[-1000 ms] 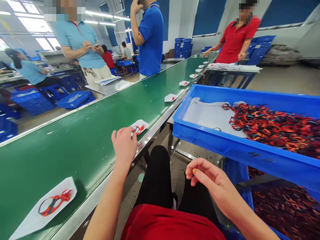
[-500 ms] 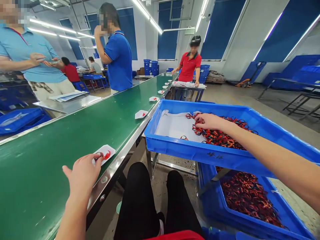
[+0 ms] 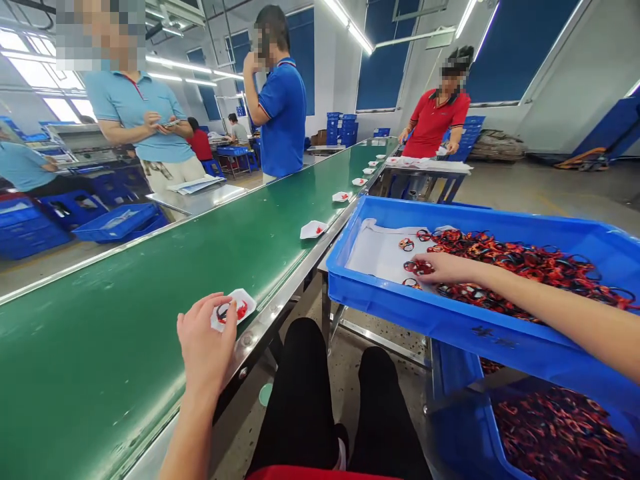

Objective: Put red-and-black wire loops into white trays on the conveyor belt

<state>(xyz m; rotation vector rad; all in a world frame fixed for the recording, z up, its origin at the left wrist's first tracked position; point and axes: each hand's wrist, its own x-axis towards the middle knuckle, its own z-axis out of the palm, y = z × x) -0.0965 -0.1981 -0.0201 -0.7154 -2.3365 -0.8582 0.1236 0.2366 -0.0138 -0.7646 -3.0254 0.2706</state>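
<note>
Steadying hand: the left hand (image 3: 207,343) lies palm down on the near edge of the belt (image 3: 125,320), fingers loosely spread and gripping nothing. Its fingertips touch a white card (image 3: 247,301).
Card: it sits flat on the belt by the edge nearest the person, and a red and black band (image 3: 228,312) lies on it.
Lower crate (image 3: 463,433): it sits on the person's side of the belt, low down, and is full of the same bands.
Picking hand: the right hand (image 3: 443,268) reaches into the upper blue crate (image 3: 450,327), just beside the belt. Its fingers are bent down onto loose bands at the edge of the heap (image 3: 530,263). Whether one is pinched between them I cannot tell.
Crate floor: a white sheet (image 3: 380,252) shows at the end of the crate nearest the belt, with a few stray bands on it.
Step in hand: it looks like picking a single band from the crate while the other hand minds the loaded card.
Next move calls for: a fine pinch that lifts one band clear – the heap is tangled, so neighbouring bands could drag along.
Farther along the belt: more cards (image 3: 313,229) lie in a row along the same edge.
Far end: a person in a red shirt (image 3: 436,123) stands at a table. Two people in blue shirts (image 3: 286,113) stand across the belt.
</note>
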